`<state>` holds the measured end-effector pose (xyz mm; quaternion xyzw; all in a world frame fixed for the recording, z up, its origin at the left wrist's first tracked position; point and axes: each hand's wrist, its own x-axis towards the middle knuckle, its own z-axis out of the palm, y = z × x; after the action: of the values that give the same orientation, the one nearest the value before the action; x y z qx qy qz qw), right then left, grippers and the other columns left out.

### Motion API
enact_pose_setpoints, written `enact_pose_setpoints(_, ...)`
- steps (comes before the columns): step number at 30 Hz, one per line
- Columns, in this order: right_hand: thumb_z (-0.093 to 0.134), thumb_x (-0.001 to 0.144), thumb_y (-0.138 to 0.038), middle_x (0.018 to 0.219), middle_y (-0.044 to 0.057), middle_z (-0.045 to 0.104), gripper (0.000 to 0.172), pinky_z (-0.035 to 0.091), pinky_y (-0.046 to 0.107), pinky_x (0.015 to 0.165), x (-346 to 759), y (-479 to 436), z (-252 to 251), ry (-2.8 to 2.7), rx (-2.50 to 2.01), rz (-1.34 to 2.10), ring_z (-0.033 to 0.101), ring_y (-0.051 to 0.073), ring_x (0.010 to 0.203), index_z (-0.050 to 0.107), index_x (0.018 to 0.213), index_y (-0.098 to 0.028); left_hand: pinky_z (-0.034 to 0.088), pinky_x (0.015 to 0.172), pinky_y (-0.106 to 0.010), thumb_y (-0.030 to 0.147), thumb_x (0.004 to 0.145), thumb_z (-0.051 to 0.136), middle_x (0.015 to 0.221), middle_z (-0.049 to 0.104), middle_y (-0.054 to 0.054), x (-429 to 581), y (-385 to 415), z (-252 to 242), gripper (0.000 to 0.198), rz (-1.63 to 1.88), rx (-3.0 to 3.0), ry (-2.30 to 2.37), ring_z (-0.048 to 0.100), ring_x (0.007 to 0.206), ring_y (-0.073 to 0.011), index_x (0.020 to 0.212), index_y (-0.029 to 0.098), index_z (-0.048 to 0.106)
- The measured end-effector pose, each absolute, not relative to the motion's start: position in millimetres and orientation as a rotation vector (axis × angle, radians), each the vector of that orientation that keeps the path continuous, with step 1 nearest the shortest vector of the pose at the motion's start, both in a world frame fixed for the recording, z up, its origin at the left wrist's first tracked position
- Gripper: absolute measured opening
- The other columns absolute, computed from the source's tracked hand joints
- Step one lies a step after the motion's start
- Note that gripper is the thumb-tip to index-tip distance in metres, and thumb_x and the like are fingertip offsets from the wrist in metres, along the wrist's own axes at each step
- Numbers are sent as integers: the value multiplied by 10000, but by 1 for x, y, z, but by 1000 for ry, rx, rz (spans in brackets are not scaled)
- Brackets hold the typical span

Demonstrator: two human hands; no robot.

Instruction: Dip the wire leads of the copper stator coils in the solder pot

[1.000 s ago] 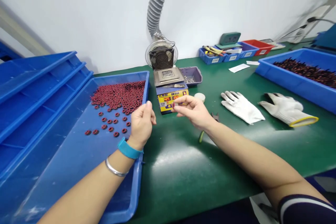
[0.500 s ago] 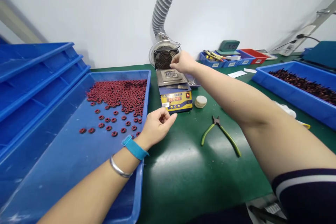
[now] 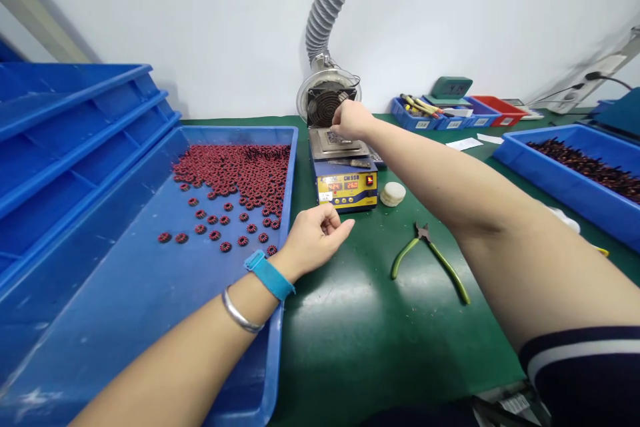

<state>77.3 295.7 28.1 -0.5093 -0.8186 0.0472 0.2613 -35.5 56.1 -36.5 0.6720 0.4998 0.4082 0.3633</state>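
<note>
My right hand reaches over the solder pot, its fingers pinched just above the pot's metal opening. Whatever sits between those fingertips is hidden. In front of the pot, my left hand hovers by the right rim of a large blue tray, loosely curled with nothing visible in it. Many small red-and-black wound ring cores lie in that tray, crowded toward its far end. A knife-like tool rests across the pot's front ledge.
Green-handled cutters lie spread on the green table. Beside the pot sits a round pale pad. Behind it rises an exhaust hose. Stacked blue trays flank the left; another blue bin holds dark copper parts at right.
My right hand has lowered toward the pot's opening. The whole view has shifted slightly, and my left hand keeps much the same curled pose beside the tray.
</note>
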Motion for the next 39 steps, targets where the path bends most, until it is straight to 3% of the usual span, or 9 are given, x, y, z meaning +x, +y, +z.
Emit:
enact_pose_setpoints(13,734,693,-81,651,63,643,51,550,434,885,86,278,46,-2140,-1224,266,663,213,767,684,700,-74,305,474,-223,420,757,600,523,450,32,-36,56,-38,320,1033,1724,1278,373,489,-84,601,182,454)
enact_pose_setpoints(19,774,757,-210,631,39,650,140,603,309,664,106,234,55,-1896,-1012,859,641,135,618,684,758,-103,304,478,-218,387,748,622,537,465,32,-35,58,-40,287,1055,1671,1251,391,499,-80,620,173,478)
enact_pose_setpoints(22,846,685,-266,707,50,686,232,592,279,620,115,192,42,-1726,-962,1148,669,144,658,682,774,-128,327,488,-212,404,713,672,571,472,39,-33,58,-38,292,1123,1543,1205,397,506,-69,682,164,507)
enact_pose_setpoints(25,899,572,-357,727,38,699,350,590,288,635,118,144,18,-1632,-902,1232,676,156,666,675,749,-156,381,515,-213,450,640,747,641,516,31,-33,58,-35,395,1229,1348,1119,452,536,-67,773,152,524)
enact_pose_setpoints(29,891,550,-422,769,30,709,385,593,326,712,118,90,-17,-1536,-814,1151,687,175,709,660,761,-197,418,534,-222,501,575,808,687,564,12,-34,56,-31,496,1291,1260,1050,495,558,-69,789,141,543)
enact_pose_setpoints(34,877,581,-412,770,36,710,371,572,318,687,117,63,-36,-1443,-824,1188,682,186,725,656,798,-209,396,521,-221,515,560,835,626,545,21,-33,52,-31,502,1277,1314,1073,494,541,-77,724,146,536)
enact_pose_setpoints(39,919,502,-402,728,16,699,408,558,292,714,122,63,-38,-1323,-833,1339,653,146,682,669,741,-186,400,552,-225,447,618,811,669,571,3,-34,51,-33,409,1348,1426,1106,513,597,-92,721,143,557)
